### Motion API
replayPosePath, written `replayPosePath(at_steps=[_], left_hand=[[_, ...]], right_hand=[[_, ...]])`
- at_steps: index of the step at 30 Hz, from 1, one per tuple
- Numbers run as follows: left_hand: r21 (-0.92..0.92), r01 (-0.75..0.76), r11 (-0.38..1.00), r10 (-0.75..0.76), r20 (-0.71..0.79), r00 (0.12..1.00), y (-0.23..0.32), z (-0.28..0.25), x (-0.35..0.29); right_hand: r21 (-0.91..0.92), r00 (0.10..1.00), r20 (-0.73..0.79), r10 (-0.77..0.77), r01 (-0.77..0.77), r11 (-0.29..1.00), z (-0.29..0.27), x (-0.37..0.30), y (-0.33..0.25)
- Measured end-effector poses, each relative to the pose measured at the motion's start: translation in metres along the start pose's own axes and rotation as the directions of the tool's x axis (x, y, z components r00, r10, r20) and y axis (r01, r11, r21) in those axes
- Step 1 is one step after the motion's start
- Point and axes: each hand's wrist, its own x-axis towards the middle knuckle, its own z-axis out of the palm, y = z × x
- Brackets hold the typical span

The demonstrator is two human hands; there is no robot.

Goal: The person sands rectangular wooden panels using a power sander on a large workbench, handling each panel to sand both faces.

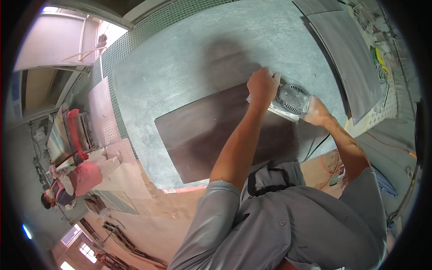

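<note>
A dusty, pale electric sander (pixel 291 100) with slotted vents sits over the far right edge area of a dark brown flat panel (pixel 193 130). My left hand (pixel 263 86) is closed at its front left end, pressing near the panel's edge; the fingertips are partly hidden. Round the sander's right end my right hand (pixel 317 112) is wrapped. A dark cord runs from near my right hand toward the table's near edge. The panel lies flat on a large grey-blue dusty table (pixel 157 81), under the shadow of my head and arms.
Large dark panels (pixel 346 58) lie along the table's right side. Beyond them is clutter with a yellow item (pixel 381 60). An orange cord (pixel 330 168) trails on the floor near the table. At far left, another person in a red apron (pixel 87 177) works beside a bench. Green grating (pixel 119 54) borders the table.
</note>
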Motion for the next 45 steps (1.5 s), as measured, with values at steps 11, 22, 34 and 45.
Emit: replayPosePath(at_steps=[11,22,34,45], left_hand=[[-0.012,0.151,0.988,-0.149,-0.253,0.956,-0.208,-0.172,-0.073],[-0.377,0.354,0.856,-0.475,-0.305,0.826,-0.382,-0.326,-0.222],[-0.174,0.152,0.973,-0.194,-0.261,0.946,-0.255,-0.211,-0.141],[-0.006,0.046,0.999,-0.046,-0.048,0.998,-0.012,0.002,-0.072]], right_hand=[[0.040,0.953,0.208,-0.222,0.219,0.975,0.118,0.053,-0.204],[0.125,0.783,0.358,-0.509,0.500,0.857,0.283,0.043,-0.387],[0.113,0.895,0.217,-0.390,0.374,0.921,0.189,0.023,-0.235],[0.017,0.986,0.111,-0.126,0.125,0.992,0.046,-0.039,0.023]])
